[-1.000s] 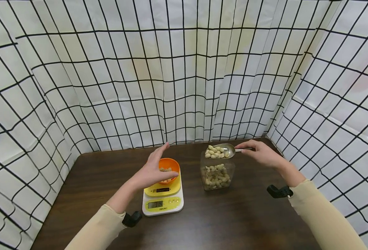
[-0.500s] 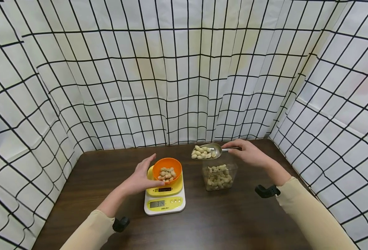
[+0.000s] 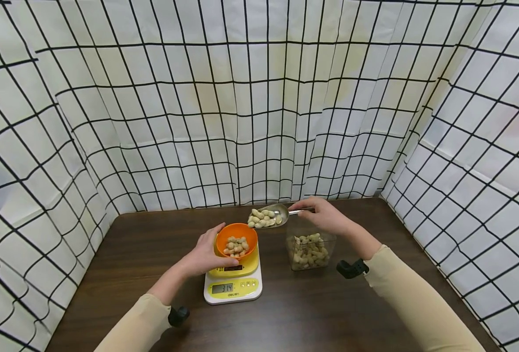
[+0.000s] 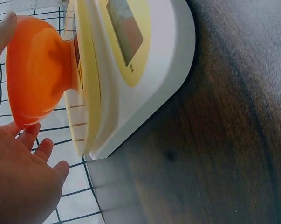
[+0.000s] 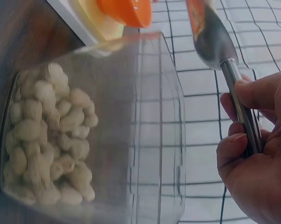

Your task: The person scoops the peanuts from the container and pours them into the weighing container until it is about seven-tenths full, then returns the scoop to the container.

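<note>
My left hand cups the orange bowl, thumb at its near rim and fingers along its left side; the left wrist view shows the thumb and fingertips against the bowl. Peanuts in their shells lie in the bowl, which sits on a yellow and white kitchen scale reading about 314. My right hand grips the handle of a metal scoop. Heaped with peanuts, the scoop is held about level, its tip overlapping the bowl's right rim in the head view.
A clear plastic container partly filled with peanuts stands right of the scale, below my right hand. Behind the dark wooden table and along its sides hangs a white curtain with a black grid.
My right hand has carried the loaded scoop left, from above the clear container to the bowl's right rim. My left hand has come in from over the bowl to its side.
</note>
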